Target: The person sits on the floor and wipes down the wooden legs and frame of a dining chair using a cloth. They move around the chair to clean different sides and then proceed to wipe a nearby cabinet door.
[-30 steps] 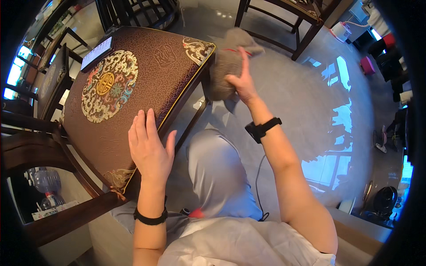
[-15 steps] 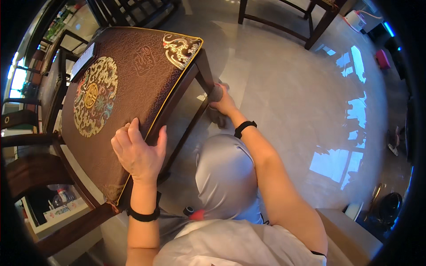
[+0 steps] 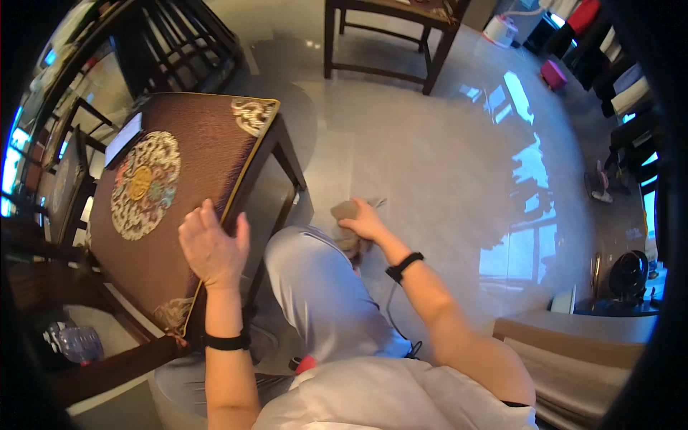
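Observation:
My left hand (image 3: pixel 215 247) lies with fingers stretched out on the near right edge of a brown brocade seat cushion (image 3: pixel 201 136). The cushion covers a dark wooden chair and has a round gold medallion and yellow piping. My right hand (image 3: pixel 368 221) is closed on a grey-brown cloth (image 3: pixel 347 211), low over the floor beside my knee. The cloth hangs loosely below my fingers, and it is apart from the chair's front leg (image 3: pixel 289 163).
A flat pale-screened device (image 3: pixel 123 141) rests on the cushion's far left. Another dark wooden chair (image 3: pixel 380 70) stands ahead, with a slatted wooden piece (image 3: pixel 172 43) at upper left. A beige upholstered seat (image 3: pixel 566 369) is at lower right. A clear plastic bottle (image 3: pixel 77 342) shows at lower left.
My right hand and the cloth have come off the chair leg, moving down toward me. My view has shifted right; my left hand stays on the cushion.

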Demonstrator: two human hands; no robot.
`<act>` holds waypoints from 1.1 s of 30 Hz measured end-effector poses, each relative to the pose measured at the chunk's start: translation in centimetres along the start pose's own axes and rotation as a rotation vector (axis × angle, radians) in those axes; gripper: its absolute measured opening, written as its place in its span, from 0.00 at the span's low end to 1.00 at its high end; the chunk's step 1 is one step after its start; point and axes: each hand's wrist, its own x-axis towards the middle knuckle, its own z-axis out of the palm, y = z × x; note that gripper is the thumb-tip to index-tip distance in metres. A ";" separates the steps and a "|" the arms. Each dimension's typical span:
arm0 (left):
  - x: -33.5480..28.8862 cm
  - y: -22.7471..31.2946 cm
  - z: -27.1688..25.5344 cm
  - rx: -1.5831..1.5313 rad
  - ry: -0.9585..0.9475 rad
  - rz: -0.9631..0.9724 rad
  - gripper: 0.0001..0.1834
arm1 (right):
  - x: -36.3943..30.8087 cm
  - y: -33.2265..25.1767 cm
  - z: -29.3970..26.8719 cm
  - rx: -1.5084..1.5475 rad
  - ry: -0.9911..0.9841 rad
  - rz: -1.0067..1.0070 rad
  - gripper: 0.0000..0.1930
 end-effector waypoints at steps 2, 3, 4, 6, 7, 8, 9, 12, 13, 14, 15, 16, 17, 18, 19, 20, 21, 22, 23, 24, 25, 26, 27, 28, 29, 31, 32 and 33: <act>0.0 -0.2 -0.3 -0.067 0.047 0.004 0.30 | -1.6 0.0 -1.9 0.251 0.066 -0.013 0.41; -0.1 -0.4 -0.4 -0.077 0.006 -0.028 0.31 | -2.8 -1.1 -3.0 0.363 0.106 -0.006 0.42; 0.1 -0.4 -0.4 -0.118 0.001 -0.025 0.31 | -3.7 -2.0 -4.2 0.368 0.149 -0.027 0.42; -0.3 -0.8 0.0 -0.102 0.056 -0.004 0.31 | -5.5 -4.4 -5.4 0.360 0.232 -0.051 0.41; -0.2 -0.7 -0.5 -0.119 0.035 -0.016 0.31 | -6.0 -5.4 -5.9 0.341 0.282 -0.055 0.40; -0.1 -0.7 -0.4 -0.152 0.009 -0.020 0.32 | -5.9 -5.4 -6.0 0.366 0.291 -0.077 0.40; -0.1 -0.7 -0.4 -0.167 0.025 -0.022 0.32 | -5.7 -5.5 -6.2 0.391 0.301 -0.100 0.39; -0.7 -0.7 -0.2 -0.157 0.049 -0.021 0.34 | -5.2 -4.9 -5.6 0.441 0.320 -0.205 0.39; -0.9 -0.7 -0.2 -0.168 0.048 -0.022 0.34 | -5.0 -4.1 -5.2 0.401 0.340 -0.231 0.39; -0.6 -0.7 -0.3 -0.177 0.054 -0.023 0.35 | -4.3 -3.2 -5.0 0.364 0.360 -0.265 0.39; -0.9 -0.6 -0.8 -0.177 0.032 -0.038 0.35 | -3.8 -1.5 -4.5 0.370 0.390 -0.277 0.39; -0.9 -0.7 -0.8 -0.177 0.021 -0.045 0.35 | -3.3 -0.4 -4.5 0.415 0.398 -0.226 0.39; -1.1 -0.7 -0.7 -0.175 0.007 -0.051 0.35 | -3.1 0.5 -4.5 0.461 0.403 -0.171 0.39; -1.1 -0.7 -0.6 -0.173 -0.007 -0.058 0.35 | -2.6 1.3 -4.7 0.506 0.407 -0.116 0.39; -1.3 -0.5 -0.4 -0.170 -0.010 -0.057 0.35 | -2.0 1.9 -4.9 0.569 0.364 -0.066 0.39; -1.4 -0.7 -0.4 -0.166 -0.015 -0.059 0.35 | -1.7 0.9 -4.8 0.537 0.373 -0.031 0.39; -1.4 -0.8 -0.4 -0.163 -0.021 -0.060 0.35 | -1.4 0.0 -5.1 0.504 0.382 0.004 0.39; -1.1 -0.8 -0.6 -0.169 -0.017 -0.054 0.35 | -1.2 -0.9 -5.4 0.473 0.405 0.034 0.39; -1.2 -0.9 -0.5 -0.200 -0.021 -0.049 0.36 | -0.2 -0.2 -5.1 0.537 0.382 0.039 0.39; -1.5 -0.9 -0.6 -0.200 -0.041 -0.050 0.36 | -0.1 -0.1 -4.9 0.492 0.385 0.017 0.39; -1.4 -0.9 -0.7 -0.198 -0.050 -0.049 0.36 | 0.3 -0.3 -4.8 0.452 0.393 -0.016 0.39; -1.3 -1.0 -0.8 -0.195 -0.059 -0.047 0.36 | 0.8 -0.6 -4.7 0.413 0.401 -0.048 0.40; -1.1 -1.0 -1.0 -0.198 -0.062 -0.044 0.36 | 1.5 -0.8 -4.7 0.441 0.384 -0.070 0.40; -1.1 -0.9 -1.0 -0.201 -0.064 -0.045 0.36 | 2.2 -1.1 -4.8 0.463 0.368 -0.091 0.40; -1.0 -0.9 -0.9 -0.203 -0.067 -0.047 0.36 | 2.8 -1.4 -4.7 0.485 0.351 -0.110 0.40; -0.9 -1.0 -0.9 -0.203 -0.067 -0.055 0.36 | 4.3 -2.6 -4.9 0.423 0.349 -0.136 0.40; -0.9 -1.0 -0.8 -0.196 -0.059 -0.056 0.35 | 4.8 -3.5 -5.2 0.388 0.347 -0.151 0.39; -0.9 -1.1 -0.7 -0.188 -0.051 -0.058 0.35 | 5.3 -4.2 -5.3 0.393 0.329 -0.158 0.39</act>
